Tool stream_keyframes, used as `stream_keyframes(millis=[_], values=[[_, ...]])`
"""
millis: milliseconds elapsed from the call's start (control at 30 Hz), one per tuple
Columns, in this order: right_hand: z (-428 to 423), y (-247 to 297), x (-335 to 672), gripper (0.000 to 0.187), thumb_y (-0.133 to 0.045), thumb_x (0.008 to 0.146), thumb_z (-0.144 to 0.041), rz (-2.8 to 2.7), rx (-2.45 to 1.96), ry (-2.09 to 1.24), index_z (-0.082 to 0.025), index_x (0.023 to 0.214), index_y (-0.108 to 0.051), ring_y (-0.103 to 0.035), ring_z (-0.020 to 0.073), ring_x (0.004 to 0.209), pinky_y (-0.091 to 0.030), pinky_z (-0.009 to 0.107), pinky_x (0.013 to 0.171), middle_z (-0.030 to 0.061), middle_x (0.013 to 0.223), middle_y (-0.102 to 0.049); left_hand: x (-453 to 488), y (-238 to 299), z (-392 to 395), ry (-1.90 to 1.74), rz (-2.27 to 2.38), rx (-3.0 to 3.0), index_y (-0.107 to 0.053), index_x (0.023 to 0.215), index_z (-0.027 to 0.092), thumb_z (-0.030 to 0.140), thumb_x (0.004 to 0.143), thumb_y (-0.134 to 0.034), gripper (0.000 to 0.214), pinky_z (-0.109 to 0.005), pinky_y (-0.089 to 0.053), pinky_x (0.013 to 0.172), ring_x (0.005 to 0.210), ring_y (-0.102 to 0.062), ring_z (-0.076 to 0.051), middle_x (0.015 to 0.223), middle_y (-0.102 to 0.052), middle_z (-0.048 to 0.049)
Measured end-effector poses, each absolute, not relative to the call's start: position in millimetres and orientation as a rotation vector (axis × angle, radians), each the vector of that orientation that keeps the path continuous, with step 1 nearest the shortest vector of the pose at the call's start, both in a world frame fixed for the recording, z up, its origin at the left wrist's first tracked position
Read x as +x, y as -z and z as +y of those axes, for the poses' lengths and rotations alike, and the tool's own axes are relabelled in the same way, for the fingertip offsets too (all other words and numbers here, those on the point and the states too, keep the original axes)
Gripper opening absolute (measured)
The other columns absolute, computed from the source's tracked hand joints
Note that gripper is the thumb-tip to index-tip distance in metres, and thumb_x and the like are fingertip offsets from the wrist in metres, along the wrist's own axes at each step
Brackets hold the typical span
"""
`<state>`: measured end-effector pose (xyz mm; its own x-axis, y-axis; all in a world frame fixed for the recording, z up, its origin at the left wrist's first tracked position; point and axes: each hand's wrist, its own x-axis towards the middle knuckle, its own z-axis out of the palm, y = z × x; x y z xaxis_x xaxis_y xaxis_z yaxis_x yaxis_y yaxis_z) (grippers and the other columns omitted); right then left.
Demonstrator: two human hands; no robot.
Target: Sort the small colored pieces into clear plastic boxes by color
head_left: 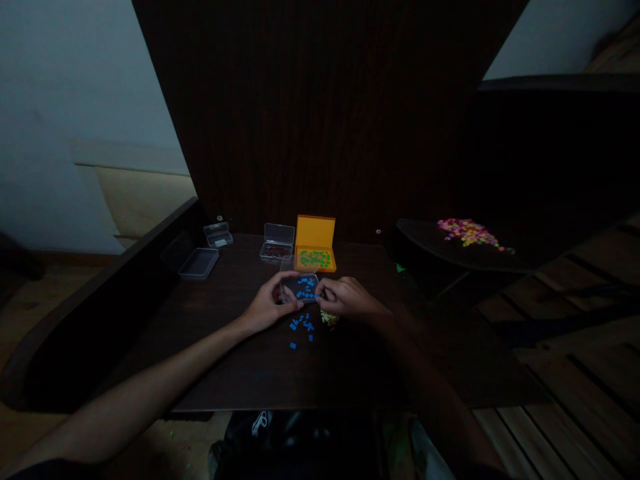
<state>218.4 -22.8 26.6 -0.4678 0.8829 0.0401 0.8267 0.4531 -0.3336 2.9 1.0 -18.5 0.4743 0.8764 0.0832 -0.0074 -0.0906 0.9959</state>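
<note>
A dark wooden table (pixel 225 380) meets a tall dark board (pixel 320 120) at the far side, with a pale wall (pixel 90 73) at far left and wooden slats (pixel 535 433) at near right. On it, the left hand (pixel 267 303) holds a clear box (pixel 294 285) of blue pieces (pixel 307 289), nearer than the open orange box (pixel 315 232); the right hand (pixel 343 297) is bunched at the clear box's right edge, whether gripping a piece I cannot tell
</note>
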Motion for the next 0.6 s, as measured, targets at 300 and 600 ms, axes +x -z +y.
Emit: stream_keyframes(millis=[300, 600], values=[[-26, -29, 200, 0.025, -0.056, 0.086, -0.033, -2.562, -1.645, -0.225, -0.021, 0.106, -0.065, -0.059, 0.0151, 0.070, -0.031, 0.024, 0.063, 0.0027, 0.077, -0.067, 11, 23, -16, -0.852, 0.692, 1.543, -0.045, 0.124, 0.018, 0.025, 0.067, -0.076, 0.065, -0.028, -0.048, 0.072, 0.069, -0.059, -0.012, 0.073, -0.058, 0.0032], [-26, -25, 197, 0.029, -0.054, 0.087, -0.041, -2.639, -1.680, -0.234, -0.025, 0.109, -0.066, -0.059, 0.0184, 0.080, -0.033, 0.025, 0.068, 0.0055, 0.085, -0.067, 14, 24, -23, -0.839, 0.680, 1.567, -0.044, 0.124, 0.019, 0.024, 0.068, -0.075, 0.065, -0.029, -0.048, 0.072, 0.069, -0.058, -0.013, 0.074, -0.057, 0.0032]])
